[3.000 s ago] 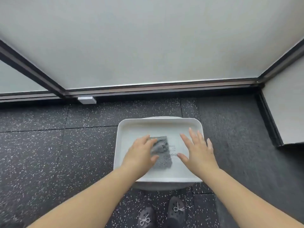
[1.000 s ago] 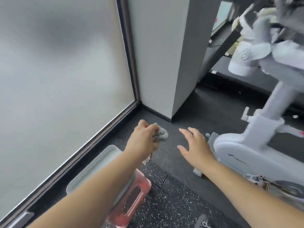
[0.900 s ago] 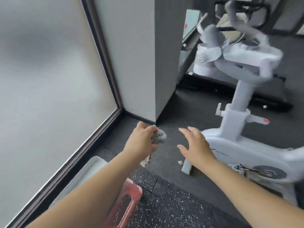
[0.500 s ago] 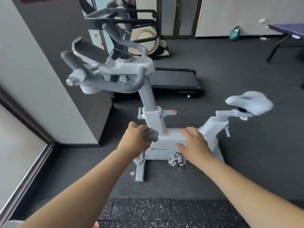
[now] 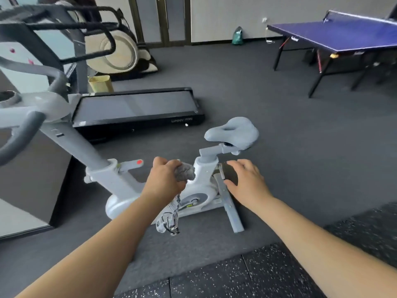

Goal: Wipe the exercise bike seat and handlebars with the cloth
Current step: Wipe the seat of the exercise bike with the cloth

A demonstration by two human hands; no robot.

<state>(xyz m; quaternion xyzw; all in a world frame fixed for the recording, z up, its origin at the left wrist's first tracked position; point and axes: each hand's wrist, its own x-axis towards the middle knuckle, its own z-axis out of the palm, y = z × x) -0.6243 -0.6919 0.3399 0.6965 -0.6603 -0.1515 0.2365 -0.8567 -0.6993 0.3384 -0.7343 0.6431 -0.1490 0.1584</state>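
- Gym room, dark grey floor; speckled black rubber mats along the bottom edge nearest the camera.
- White exercise bike stands centre-left on the floor, side-on to the camera.
- Seat: pale grey, with a hollow in its top, on a post at the bike's right end. Nothing touches it.
- Handlebars: grey curved bars at far left, partly cut off by the picture edge, blurred. Nothing touches them either.
- Left hand is curled round a bunched grey cloth; a wad of it sticks out past the fingers to the right. Hand and cloth are held in the air, in front of the bike frame as seen from here, below the seat and well apart from the handlebars.
- Right hand holds nothing, palm down, fingers loosely spread and slightly bent. It hangs just right of the seat post, over the rear foot bar; can't tell if it touches the bike.
- Hands are apart, with the seat post between them.
- Pedal with a clear strap shows below the left forearm.
- Black treadmill lies flat behind the bike, its rails rising at upper left.
- Cream-coloured machine stands behind the treadmill against the back wall; can't tell what kind.
- Small yellowish bin sits by the treadmill's head.
- Blue table-tennis table at upper right, on black legs.
- Green bag sits on the floor against the far wall.
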